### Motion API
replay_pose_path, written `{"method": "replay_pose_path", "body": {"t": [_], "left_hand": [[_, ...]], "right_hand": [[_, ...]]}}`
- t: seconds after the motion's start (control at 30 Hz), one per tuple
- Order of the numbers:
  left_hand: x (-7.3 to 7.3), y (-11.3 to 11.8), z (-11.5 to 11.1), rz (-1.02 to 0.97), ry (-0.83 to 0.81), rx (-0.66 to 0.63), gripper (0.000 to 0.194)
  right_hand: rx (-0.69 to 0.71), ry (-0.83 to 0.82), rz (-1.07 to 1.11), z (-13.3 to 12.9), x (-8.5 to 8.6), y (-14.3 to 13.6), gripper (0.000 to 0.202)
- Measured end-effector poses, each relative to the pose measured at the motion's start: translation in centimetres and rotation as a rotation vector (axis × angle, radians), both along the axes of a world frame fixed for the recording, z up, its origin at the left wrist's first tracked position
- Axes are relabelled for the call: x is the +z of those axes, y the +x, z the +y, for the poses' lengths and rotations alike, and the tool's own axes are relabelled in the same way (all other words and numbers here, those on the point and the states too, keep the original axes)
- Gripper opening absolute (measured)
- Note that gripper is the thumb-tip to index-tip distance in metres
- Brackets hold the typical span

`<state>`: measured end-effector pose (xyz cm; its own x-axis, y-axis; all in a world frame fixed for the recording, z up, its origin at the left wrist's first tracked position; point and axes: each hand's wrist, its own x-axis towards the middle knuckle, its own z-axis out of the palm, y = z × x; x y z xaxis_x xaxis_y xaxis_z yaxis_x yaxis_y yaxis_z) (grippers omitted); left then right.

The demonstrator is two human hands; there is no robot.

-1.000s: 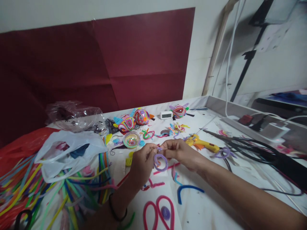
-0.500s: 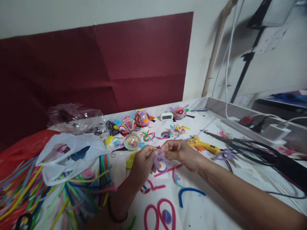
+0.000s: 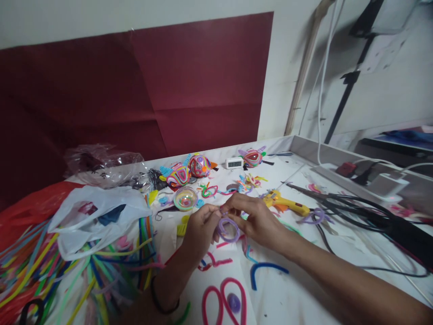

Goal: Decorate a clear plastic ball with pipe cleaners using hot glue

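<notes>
Between my hands hangs a purple pipe cleaner, bent into a round loop. The fingers of my left hand are closed on it from the left. From the right, my right hand pinches its upper end, fingertips almost touching those of the left. Below them on white paper lie pink pipe cleaner loops, one of them around a coiled purple disc. A bent blue pipe cleaner rests to the right of the paper.
Loose pipe cleaners and a white plastic bag fill the left. Behind stand colourful fish-like figures, a clear bowl and a small digital clock. A yellow glue gun, scissors and power strip lie right.
My right hand has curled further over the purple pipe cleaner, its knuckles higher. The loop has turned and looks slightly wider. The camera view has shifted a little.
</notes>
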<state>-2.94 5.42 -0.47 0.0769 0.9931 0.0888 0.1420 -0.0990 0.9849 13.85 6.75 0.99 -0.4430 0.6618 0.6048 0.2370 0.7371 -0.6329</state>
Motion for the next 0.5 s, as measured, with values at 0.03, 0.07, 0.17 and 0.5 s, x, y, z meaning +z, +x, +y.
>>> {"method": "replay_pose_path", "body": {"t": [0.03, 0.07, 0.17, 0.5], "left_hand": [[0.0, 0.0, 0.0, 0.007, 0.006, 0.003, 0.020], [0.0, 0.0, 0.0, 0.017, 0.012, 0.004, 0.019], [0.1, 0.0, -0.1, 0.054, 0.033, 0.010, 0.018], [0.7, 0.2, -0.7, 0.126, 0.038, 0.004, 0.018]], "right_hand": [[0.005, 0.071, -0.032, 0.0, 0.0, 0.1, 0.010], [0.006, 0.123, -0.062, 0.0, 0.1, 0.1, 0.010], [-0.004, 0.183, -0.155, 0.0, 0.2, 0.3, 0.012], [-0.132, 0.245, -0.525, -0.9, 1.2, 0.3, 0.012]]}}
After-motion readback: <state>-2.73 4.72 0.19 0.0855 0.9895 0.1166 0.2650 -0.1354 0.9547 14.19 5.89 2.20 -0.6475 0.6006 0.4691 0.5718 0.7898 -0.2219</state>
